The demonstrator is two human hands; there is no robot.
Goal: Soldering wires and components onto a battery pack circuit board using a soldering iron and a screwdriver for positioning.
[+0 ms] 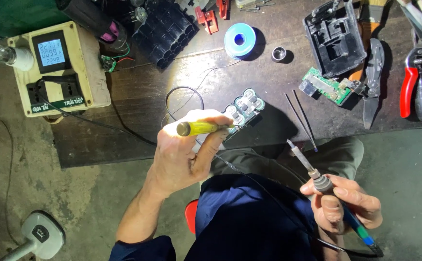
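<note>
Two hands busy: left hand (182, 154) grips yellow-handled screwdriver (203, 128), steadying grey battery-cell pack (243, 108); right hand (343, 203) clasps blue-handled soldering iron (317, 179), tip raised clear.

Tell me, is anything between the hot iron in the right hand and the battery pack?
Nothing visible blocks it. The soldering iron in the right hand points across bare tabletop toward the battery pack. Tweezers lie just right of that path; the left hand holds a yellow-handled tool at the pack.

An electronics repair workshop: pliers (409, 84), circuit board (328, 87), solder spool (240, 40) litter a dark workbench (124, 140).
</note>
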